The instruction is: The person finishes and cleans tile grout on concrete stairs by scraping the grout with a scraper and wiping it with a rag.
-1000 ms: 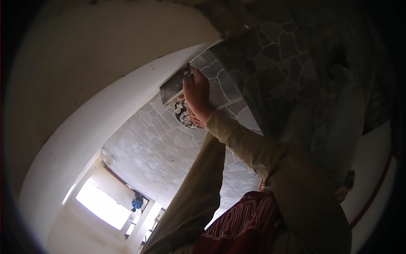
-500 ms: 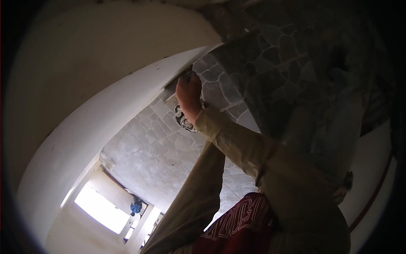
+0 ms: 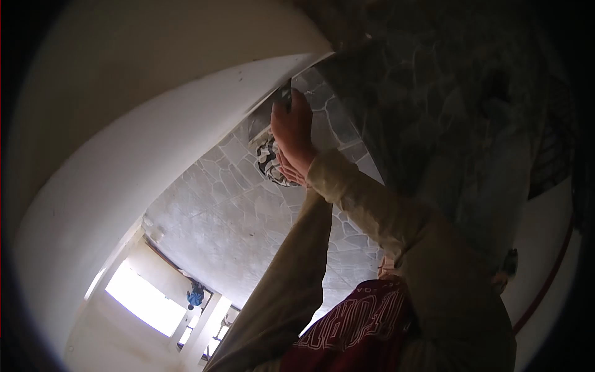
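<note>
My right hand [image 3: 292, 124] is closed around the dark handle of a flat-bladed trowel [image 3: 258, 123], close against the lower edge of the pale wall [image 3: 173, 130]. Just beneath it, the fingers of my left hand [image 3: 291, 172] are bent at the side of a rounded black-and-white patterned item [image 3: 269, 162]. The right hand and forearm partly cover both the left hand and that item. What kind of item it is, I cannot tell. Both my arms wear tan sleeves, and the forearms cross in this view.
Irregular stone paving [image 3: 229, 214] covers the floor, with a darker stretch on the right. Far off at lower left, a person in blue [image 3: 195, 295] is near bright openings [image 3: 149, 301]. A red stripe [image 3: 545, 288] runs along a pale surface at right.
My right hand with the trowel has shifted slightly right and away from the wall edge. More of my left hand's fingers and of the patterned item now shows.
</note>
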### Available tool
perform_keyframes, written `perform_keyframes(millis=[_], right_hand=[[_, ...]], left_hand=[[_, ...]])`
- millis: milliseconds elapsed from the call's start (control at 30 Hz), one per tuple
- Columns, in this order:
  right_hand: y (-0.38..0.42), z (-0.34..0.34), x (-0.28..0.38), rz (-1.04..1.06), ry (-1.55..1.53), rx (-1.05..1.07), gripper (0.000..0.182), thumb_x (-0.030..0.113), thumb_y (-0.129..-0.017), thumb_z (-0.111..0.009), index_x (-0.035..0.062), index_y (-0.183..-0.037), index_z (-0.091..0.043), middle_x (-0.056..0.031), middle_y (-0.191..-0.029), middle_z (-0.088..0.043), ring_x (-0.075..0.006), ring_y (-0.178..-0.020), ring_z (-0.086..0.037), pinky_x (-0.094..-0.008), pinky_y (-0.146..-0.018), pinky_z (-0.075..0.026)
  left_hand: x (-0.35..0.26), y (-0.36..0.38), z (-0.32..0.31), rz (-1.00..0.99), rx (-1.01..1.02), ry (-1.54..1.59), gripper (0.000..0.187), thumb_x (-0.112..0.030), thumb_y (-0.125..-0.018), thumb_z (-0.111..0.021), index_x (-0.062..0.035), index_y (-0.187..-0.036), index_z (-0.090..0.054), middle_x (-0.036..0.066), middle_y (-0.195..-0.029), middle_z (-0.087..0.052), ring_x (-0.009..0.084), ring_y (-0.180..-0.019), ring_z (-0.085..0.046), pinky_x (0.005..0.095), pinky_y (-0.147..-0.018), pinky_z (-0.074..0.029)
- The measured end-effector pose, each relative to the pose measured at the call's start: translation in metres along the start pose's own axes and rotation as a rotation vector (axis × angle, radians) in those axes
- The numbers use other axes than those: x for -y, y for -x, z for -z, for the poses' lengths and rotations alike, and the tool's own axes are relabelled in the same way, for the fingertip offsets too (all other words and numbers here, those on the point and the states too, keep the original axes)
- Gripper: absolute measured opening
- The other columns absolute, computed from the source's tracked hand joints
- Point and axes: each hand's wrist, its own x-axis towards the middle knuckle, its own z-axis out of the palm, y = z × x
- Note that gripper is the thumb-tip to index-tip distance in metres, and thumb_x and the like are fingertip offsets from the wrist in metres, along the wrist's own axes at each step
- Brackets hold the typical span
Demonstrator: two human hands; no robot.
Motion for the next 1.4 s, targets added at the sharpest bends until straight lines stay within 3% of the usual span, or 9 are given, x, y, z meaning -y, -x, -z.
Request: perform_keyframes(millis=[167, 333, 500, 667, 867, 1000, 1167, 1367, 1400], right_hand=[[-0.01, 0.0, -0.01, -0.43, -0.281, 0.18, 0.019, 0.01, -0.086, -0.055, -0.0064, -0.095, -0.056, -0.0241, -0.085, -0.06, -0.038, -0.072, -0.06, -0.0481, -0.068, -0.048], [-0.004, -0.004, -0.025, 0.033, -0.033, -0.056, 0.018, 0.011, -0.089, -0.053, -0.0062, -0.094, -0.056, -0.0187, -0.073, -0.057, -0.0289, -0.059, -0.06, -0.0419, -0.055, -0.05], [-0.014, -0.018, -0.008, -0.46, -0.258, 0.157, 0.03, 0.02, -0.095, -0.052, -0.0095, -0.092, -0.056, -0.0275, -0.08, -0.061, -0.0457, -0.076, -0.06, -0.0474, -0.076, -0.048], [-0.026, -0.011, -0.037, -0.197, 0.059, 0.217, 0.032, 0.025, -0.096, -0.056, -0.0066, -0.102, -0.054, -0.0262, -0.09, -0.064, -0.0362, -0.078, -0.067, -0.0407, -0.073, -0.055], [-0.118, 0.195, -0.07, 0.442, -0.353, 0.828, 0.039, -0.011, -0.092, -0.054, 0.0125, -0.122, -0.063, -0.0117, -0.13, -0.053, -0.0267, -0.112, -0.06, -0.0395, -0.086, -0.058], [-0.174, 0.319, -0.011, -0.417, -0.702, 0.746, 0.031, 0.011, -0.09, -0.067, 0.001, -0.119, -0.065, -0.0103, -0.119, -0.066, -0.019, -0.111, -0.063, -0.0355, -0.094, -0.053], [-0.152, 0.432, -0.079, -0.61, -0.374, 0.725, 0.038, 0.008, -0.087, -0.071, -0.0011, -0.123, -0.062, -0.0102, -0.116, -0.068, -0.0227, -0.103, -0.067, -0.0365, -0.09, -0.054], [-0.189, 0.531, -0.139, -0.546, -0.203, 0.617, 0.035, 0.009, -0.083, -0.073, -0.0019, -0.115, -0.063, -0.0089, -0.108, -0.068, -0.0208, -0.093, -0.068, -0.0364, -0.08, -0.055], [-0.201, 0.532, -0.148, -0.506, -0.208, 0.601, 0.035, 0.009, -0.083, -0.073, -0.0019, -0.115, -0.063, -0.0089, -0.108, -0.068, -0.0208, -0.093, -0.068, -0.0364, -0.08, -0.055]], left_hand=[[-0.001, -0.002, -0.008, 0.002, -0.018, 0.015, 0.062, -0.043, -0.089, -0.066, -0.0141, -0.141, -0.049, 0.014, -0.153, -0.039, 0.0345, -0.144, -0.033, 0.0588, -0.114, -0.019], [-0.001, 0.0, -0.007, 0.02, -0.025, 0.018, 0.06, -0.042, -0.09, -0.066, -0.0141, -0.141, -0.05, 0.014, -0.153, -0.04, 0.0343, -0.144, -0.033, 0.0585, -0.114, -0.019], [0.002, -0.001, -0.008, 0.031, -0.028, 0.023, 0.059, -0.041, -0.09, -0.065, -0.0141, -0.14, -0.05, 0.014, -0.152, -0.04, 0.0342, -0.144, -0.034, 0.0582, -0.114, -0.019], [-0.005, -0.004, -0.003, 0.015, -0.033, 0.06, 0.057, -0.04, -0.09, -0.065, -0.0141, -0.14, -0.051, 0.014, -0.152, -0.041, 0.0341, -0.144, -0.034, 0.0579, -0.114, -0.019], [-0.033, -0.008, 0.021, -0.004, -0.059, -0.072, 0.05, -0.022, -0.091, -0.061, -0.0163, -0.139, -0.052, 0.015, -0.151, -0.042, 0.0349, -0.142, -0.036, 0.0598, -0.114, -0.021], [-0.034, -0.001, 0.018, 0.02, -0.121, -0.048, 0.055, -0.02, -0.088, -0.064, -0.0149, -0.142, -0.049, 0.016, -0.151, -0.041, 0.0368, -0.142, -0.036, 0.0571, -0.116, -0.022], [0.006, 0.002, 0.011, -0.081, -0.324, 0.087, 0.067, -0.024, -0.083, -0.069, -0.0081, -0.143, -0.045, 0.019, -0.149, -0.043, 0.0411, -0.138, -0.039, 0.0524, -0.114, -0.032], [0.084, -0.086, 0.03, 0.659, -0.154, -0.274, 0.052, -0.033, -0.089, -0.057, -0.0152, -0.138, -0.058, 0.017, -0.153, -0.043, 0.0375, -0.142, -0.039, 0.0484, -0.116, -0.034], [0.066, -0.117, 0.014, 0.406, 0.102, -0.385, 0.056, -0.034, -0.09, -0.057, -0.014, -0.142, -0.053, 0.018, -0.153, -0.042, 0.0383, -0.142, -0.039, 0.0518, -0.116, -0.032]])
